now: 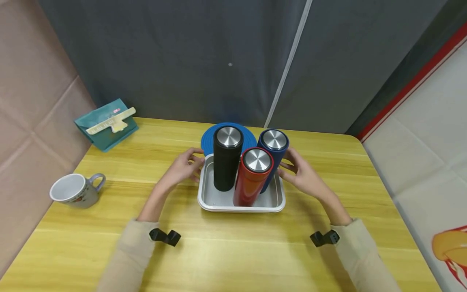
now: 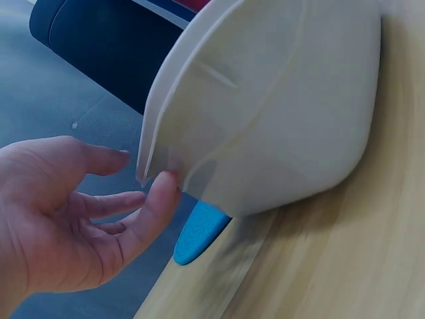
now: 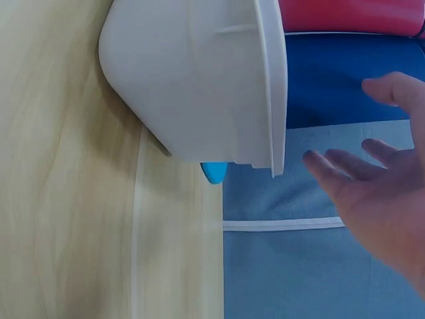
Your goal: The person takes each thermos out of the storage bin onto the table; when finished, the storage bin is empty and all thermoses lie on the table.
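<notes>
A white plastic bin (image 1: 215, 200) with a rolled rim stands on the table and holds three flasks with steel-topped lids. The black flask (image 1: 226, 170) is on the left, the red flask (image 1: 249, 182) at the front and the blue flask (image 1: 277, 152) leans at the right. By the bin's left wall, my left hand (image 1: 184, 166) has loosely bent fingers; in the left wrist view a fingertip (image 2: 166, 183) meets the wall under the rim. On the other side, my right hand (image 1: 300, 174) is spread, apart from the rim in the right wrist view.
Behind the bin lies a round blue ridged mat or lid (image 1: 208, 140). A patterned mug (image 1: 82, 194) stands at the left edge of the table. Farther back is a teal pouch (image 1: 106, 138) with a cream clip (image 1: 116, 123). A grey curtain (image 1: 182, 61) hangs along the back.
</notes>
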A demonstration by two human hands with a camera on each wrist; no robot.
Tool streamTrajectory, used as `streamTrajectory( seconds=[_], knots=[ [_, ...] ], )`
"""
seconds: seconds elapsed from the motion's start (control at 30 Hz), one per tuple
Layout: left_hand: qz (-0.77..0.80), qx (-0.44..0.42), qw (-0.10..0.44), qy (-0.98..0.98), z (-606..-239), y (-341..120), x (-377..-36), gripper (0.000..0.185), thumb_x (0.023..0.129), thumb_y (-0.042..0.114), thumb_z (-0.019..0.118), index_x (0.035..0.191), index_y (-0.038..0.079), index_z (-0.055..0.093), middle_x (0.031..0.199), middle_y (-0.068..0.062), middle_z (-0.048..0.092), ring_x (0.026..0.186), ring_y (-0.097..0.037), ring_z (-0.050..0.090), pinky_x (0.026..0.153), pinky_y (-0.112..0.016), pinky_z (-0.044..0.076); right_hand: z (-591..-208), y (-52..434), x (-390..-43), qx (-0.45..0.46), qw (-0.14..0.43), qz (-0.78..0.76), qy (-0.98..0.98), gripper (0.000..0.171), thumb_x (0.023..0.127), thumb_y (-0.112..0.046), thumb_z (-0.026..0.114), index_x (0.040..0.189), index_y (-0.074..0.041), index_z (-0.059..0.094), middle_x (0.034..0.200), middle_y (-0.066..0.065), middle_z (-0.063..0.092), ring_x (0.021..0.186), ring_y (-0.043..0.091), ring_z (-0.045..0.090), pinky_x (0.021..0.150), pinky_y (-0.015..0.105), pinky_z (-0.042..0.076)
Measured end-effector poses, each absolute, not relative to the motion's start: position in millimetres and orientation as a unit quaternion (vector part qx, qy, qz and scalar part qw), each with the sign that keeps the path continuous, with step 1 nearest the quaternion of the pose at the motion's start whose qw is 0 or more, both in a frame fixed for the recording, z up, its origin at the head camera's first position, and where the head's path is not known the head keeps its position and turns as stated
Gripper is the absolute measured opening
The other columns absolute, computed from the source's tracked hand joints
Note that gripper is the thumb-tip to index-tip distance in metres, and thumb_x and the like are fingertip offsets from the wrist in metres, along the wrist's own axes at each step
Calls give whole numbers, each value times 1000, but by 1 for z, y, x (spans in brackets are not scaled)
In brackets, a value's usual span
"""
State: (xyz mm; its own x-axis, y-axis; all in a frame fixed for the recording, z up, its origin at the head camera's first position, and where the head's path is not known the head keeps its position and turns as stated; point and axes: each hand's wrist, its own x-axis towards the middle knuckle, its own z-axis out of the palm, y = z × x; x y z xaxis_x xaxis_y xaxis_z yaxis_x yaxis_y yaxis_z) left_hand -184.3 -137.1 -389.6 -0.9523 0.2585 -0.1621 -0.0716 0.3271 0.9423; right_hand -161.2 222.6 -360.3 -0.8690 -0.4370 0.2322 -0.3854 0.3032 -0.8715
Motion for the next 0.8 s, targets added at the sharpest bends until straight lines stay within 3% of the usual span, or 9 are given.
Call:
streamTrajectory(
  seconds=[0.13, 0.5, 0.8],
  knots=[
    [579, 64, 152, 798, -391, -133, -184, 41, 98, 15, 56, 136, 1, 45, 112, -22, 54, 85, -28, 60, 70, -51, 58, -363, 218, -159, -256, 33, -543, 799, 73, 86, 9, 64, 148, -3, 28, 143, 17, 40, 130, 33, 40, 102, 33, 43],
    [600, 51, 151, 784, -393, -131, -186, 32, 96, 8, 58, 128, 5, 52, 103, -17, 51, 78, -25, 57, 66, -51, 57, -367, 206, -159, -252, 21, -533, 807, 76, 84, 3, 72, 146, -8, 31, 139, 13, 44, 126, 28, 45, 102, 48, 42],
    [620, 54, 162, 765, -398, -134, -185, 30, 96, 7, 58, 126, 4, 53, 102, -18, 50, 77, -27, 57, 61, -47, 58, -367, 201, -154, -243, 14, -539, 806, 73, 84, 3, 72, 145, -7, 33, 137, 14, 46, 123, 28, 47, 101, 47, 42]
  ],
)
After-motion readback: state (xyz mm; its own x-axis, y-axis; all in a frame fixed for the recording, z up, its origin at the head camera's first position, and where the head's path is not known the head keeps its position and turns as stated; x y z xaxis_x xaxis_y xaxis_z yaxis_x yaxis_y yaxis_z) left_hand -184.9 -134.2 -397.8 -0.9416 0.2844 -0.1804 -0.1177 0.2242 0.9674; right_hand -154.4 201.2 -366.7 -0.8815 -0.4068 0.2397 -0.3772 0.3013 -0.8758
